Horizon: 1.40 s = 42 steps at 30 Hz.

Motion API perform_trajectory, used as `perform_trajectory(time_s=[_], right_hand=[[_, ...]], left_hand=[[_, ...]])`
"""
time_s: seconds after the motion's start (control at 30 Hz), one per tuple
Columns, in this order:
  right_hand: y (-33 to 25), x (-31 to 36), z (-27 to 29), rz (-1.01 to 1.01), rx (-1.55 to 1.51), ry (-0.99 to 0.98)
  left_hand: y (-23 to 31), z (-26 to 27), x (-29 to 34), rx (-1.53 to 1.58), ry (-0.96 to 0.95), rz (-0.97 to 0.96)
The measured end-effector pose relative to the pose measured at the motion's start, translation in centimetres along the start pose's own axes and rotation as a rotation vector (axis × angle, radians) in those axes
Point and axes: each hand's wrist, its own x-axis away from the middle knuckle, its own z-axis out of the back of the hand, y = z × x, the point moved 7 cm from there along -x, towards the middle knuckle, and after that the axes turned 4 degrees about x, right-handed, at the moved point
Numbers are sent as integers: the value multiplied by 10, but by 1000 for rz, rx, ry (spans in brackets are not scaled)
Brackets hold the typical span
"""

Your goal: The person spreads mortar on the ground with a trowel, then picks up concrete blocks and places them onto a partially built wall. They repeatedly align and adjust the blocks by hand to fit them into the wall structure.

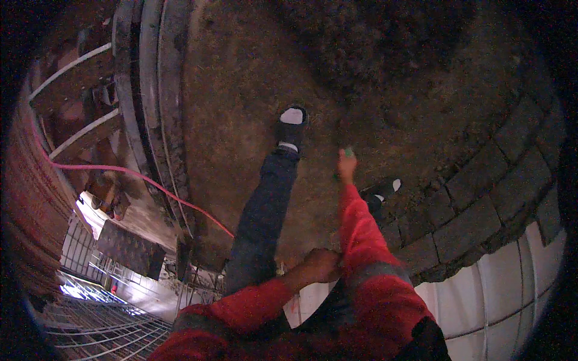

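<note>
My right arm, in a red sleeve with a grey band, reaches forward over the dirt ground. At its end my right hand (346, 165) is closed, with a small green thing (349, 152) at the fingertips; its kind is too small to make out. My left hand (322, 265) is bent in front of my body, close to my right sleeve. Its fingers are lost in the dark. Just below that hand a white surface (312, 298) shows between my arms; whether the hand touches it, I cannot tell.
My feet, in dark shoes with white toes (293, 115), stand apart on brown dirt (241, 78). A pink hose (138, 174) runs in from the left towards my leg. Paving blocks (469, 180) and white panels (512, 283) lie right; metal bars (108, 325) lie lower left.
</note>
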Motion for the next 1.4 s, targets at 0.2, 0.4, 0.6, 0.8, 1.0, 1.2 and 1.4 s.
perform_trajectory(time_s=[0.2,0.4,0.6,0.8,1.0,1.2,1.4], right_hand=[[-229,-182,-90,198,-146,-216],[-259,-192,-13,442,-405,-218],[-300,-126,58,236,298,237],[-314,-117,56,317,233,242],[-300,-160,41,85,-19,-207],[-118,-119,45,-41,-10,-231],[-24,10,48,-285,-34,-81]], left_hand=[[2,41,14,29,45,83],[-3,16,-3,66,54,123],[7,8,-8,78,307,-10],[12,11,-20,46,197,23],[8,6,-22,38,79,118],[24,48,-6,80,124,113],[5,26,-10,-36,24,-7]])
